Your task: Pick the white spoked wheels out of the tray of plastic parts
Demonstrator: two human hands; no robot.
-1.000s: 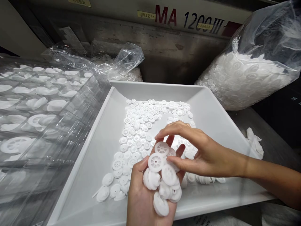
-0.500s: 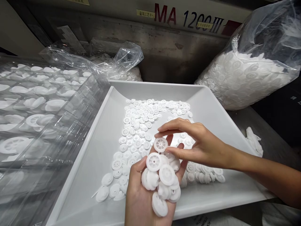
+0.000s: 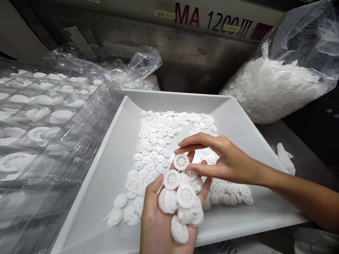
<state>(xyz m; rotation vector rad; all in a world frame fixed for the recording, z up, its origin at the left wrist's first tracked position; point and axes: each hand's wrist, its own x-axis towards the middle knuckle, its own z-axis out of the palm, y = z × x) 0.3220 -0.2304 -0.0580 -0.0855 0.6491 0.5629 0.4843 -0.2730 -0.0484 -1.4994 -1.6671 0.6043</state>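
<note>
left hand [image 3: 159, 217] cupping white gears [image 3: 185, 196], right fingers [image 3: 197, 139] around one gear [image 3: 181, 162], grip unclear

head cam | from wearer's head | faces forward, down | near left hand [image 3: 160, 222], right hand [image 3: 225, 157] | above tray [image 3: 107, 167]

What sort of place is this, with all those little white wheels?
Probably a factory or workshop. Look at the big metal panel lettered "MA 1200", the tray spread with matching wheels, and the clear bag with a great many more inside.
</note>
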